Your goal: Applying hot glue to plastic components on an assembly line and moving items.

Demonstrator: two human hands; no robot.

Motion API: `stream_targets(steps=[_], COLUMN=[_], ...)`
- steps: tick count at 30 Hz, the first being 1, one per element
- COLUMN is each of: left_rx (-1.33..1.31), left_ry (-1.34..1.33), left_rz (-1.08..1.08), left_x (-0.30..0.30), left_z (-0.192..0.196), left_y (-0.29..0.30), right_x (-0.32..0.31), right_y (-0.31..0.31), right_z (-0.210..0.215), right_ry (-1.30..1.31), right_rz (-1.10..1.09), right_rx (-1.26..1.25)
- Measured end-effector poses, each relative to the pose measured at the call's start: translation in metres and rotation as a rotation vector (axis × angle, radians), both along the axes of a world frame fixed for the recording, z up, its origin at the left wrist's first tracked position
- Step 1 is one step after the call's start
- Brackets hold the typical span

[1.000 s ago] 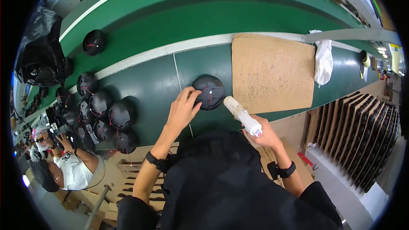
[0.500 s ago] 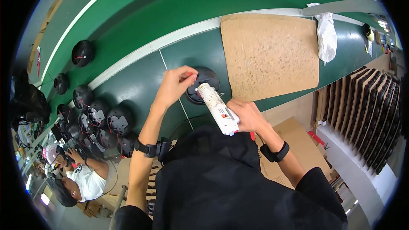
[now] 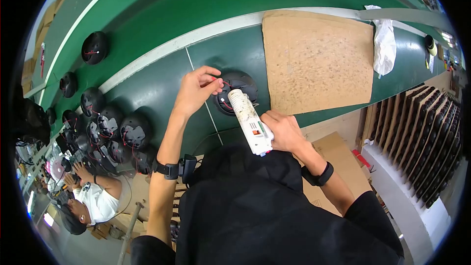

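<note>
On the green bench before me lies a round black housing [image 3: 244, 83], its wires and a small white connector partly showing. My left hand [image 3: 195, 90] is over its left edge, thumb and fingers pinching a thin red wire. My right hand [image 3: 284, 131] is closed round a white gun-shaped tool [image 3: 251, 126] with a red switch and a ribbed, brown-stained barrel. The barrel's front end is over the housing and hides part of it. I cannot tell whether it touches.
Speckled cardboard [image 3: 319, 64] lies right of the housing, beside a white plastic bag [image 3: 384, 49]. Several black housings [image 3: 136, 131] cluster left. A co-worker [image 3: 100, 201] sits at the lower left. Loaded racks [image 3: 412, 137] stand at the right; a cardboard box [image 3: 338, 167] is below the bench.
My left hand has lifted slightly off the housing and shifted a little left, with the red wire pinched. The tool's barrel has moved slightly up the view.
</note>
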State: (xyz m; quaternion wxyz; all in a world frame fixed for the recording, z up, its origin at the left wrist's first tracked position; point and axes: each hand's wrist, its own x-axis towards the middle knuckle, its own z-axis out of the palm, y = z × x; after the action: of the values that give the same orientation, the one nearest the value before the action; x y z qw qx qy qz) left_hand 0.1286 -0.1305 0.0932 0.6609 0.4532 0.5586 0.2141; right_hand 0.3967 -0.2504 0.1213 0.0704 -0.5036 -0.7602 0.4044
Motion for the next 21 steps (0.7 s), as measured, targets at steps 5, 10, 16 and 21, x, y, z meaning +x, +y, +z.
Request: stream_targets(steps=[5,10,16,21], left_rx=[-0.096,-0.083,-0.021,0.152], left_ry=[-0.007,0.118,0.216,0.271], left_rz=[-0.072,-0.203,-0.218,-0.23], left_x=[-0.013,-0.02,-0.017,-0.008], left_z=[0.008,0.008,0.008,0.025], left_y=[-0.011,-0.024,-0.031,-0.031], right_x=[0.001,0.005,0.012,0.012], right_y=[-0.003,0.002,0.007,0.013], right_z=[-0.003,0.004,-0.003,0.002], right_ry=[0.008,0.025,0.052,0.044], right_rz=[-0.038,-0.073,-0.085,-0.048], right_rx=[-0.007,-0.046,-0.032,-0.055])
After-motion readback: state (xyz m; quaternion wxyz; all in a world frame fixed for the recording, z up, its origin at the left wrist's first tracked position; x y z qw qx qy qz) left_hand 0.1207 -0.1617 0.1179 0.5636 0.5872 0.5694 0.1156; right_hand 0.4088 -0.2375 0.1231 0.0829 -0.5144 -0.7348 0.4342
